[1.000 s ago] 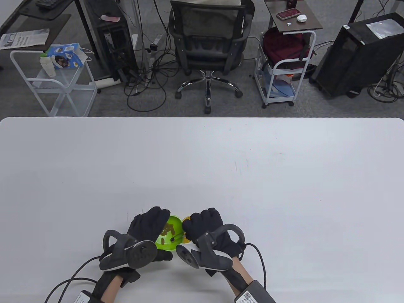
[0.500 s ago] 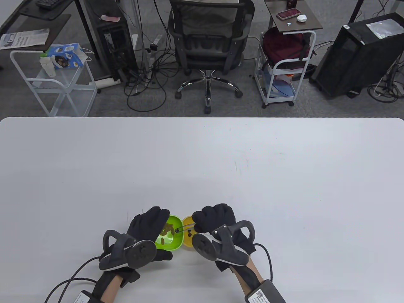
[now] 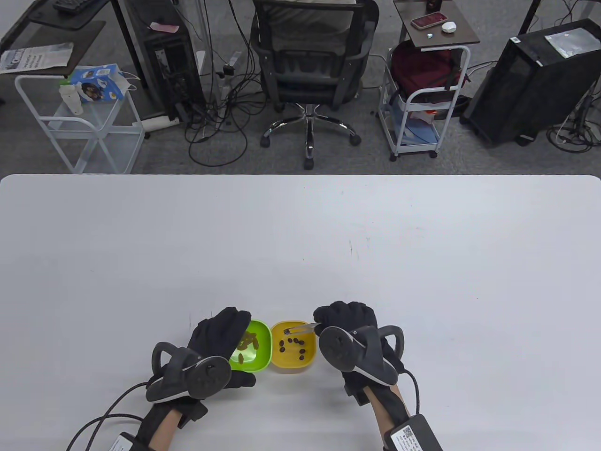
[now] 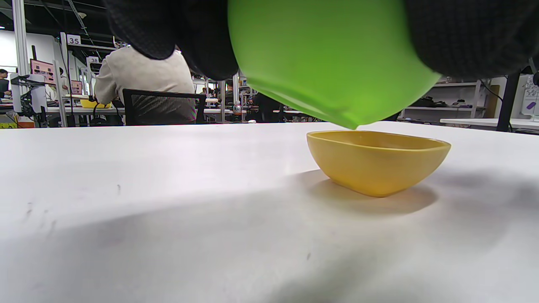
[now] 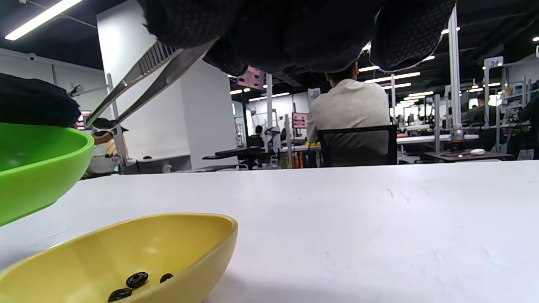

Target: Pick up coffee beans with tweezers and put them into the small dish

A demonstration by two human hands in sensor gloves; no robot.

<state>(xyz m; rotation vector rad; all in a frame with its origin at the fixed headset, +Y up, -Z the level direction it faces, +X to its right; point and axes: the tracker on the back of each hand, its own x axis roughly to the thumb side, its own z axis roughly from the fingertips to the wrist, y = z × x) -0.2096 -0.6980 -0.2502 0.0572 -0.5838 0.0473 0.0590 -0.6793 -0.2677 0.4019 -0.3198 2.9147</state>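
— Hands first, since they sit nearest the table's front edge: what is each one doing?

— Left hand (image 3: 217, 339) grips the green dish (image 3: 253, 345) and holds it raised and tilted; the left wrist view shows its underside off the table (image 3: 300, 235), its low corner just over the rim of the yellow dish (image 4: 377, 162). I'd judge that tilt is meant to bring the beans within easy reach.

— And the other?

— Right hand (image 3: 350, 324) has its fingers pressed together on the tweezers (image 3: 300, 329), whose tips reach over the far part of the yellow dish. The blades lie nearly together in the right wrist view, with a dark speck at the tip that looks like a bean, though I can't be sure.

— Where are the coffee beans (image 3: 295, 346)?

— Several dark ones lie in the yellow dish. Brownish ones remain in the green dish, so the job looks unfinished.

— Why are the dishes side by side?

— Probably to keep each carry short. Beyond them the tabletop stretches white, then an office chair (image 3: 312, 70).
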